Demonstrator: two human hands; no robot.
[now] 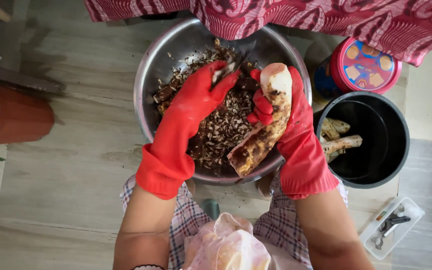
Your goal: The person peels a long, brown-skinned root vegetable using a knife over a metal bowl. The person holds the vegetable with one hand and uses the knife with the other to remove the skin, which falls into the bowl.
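Both hands wear red rubber gloves over a steel bowl [151, 65] full of brown peelings [221, 125]. My right hand [288, 112] grips a long root [266, 125], partly peeled: white at its far end, brown skin on the near half. My left hand [196, 100] holds a small knife [228, 67] whose blade pokes out past the fingertips, just left of the root's white end.
A black pot [391, 150] to the right holds peeled root pieces [338, 137]. Behind it stands a round pink-lidded tin [363, 65]. A small white tray with tools [391, 227] lies at lower right, a terracotta pot [13, 115] at left. Patterned red cloth [276, 17] hangs at the top.
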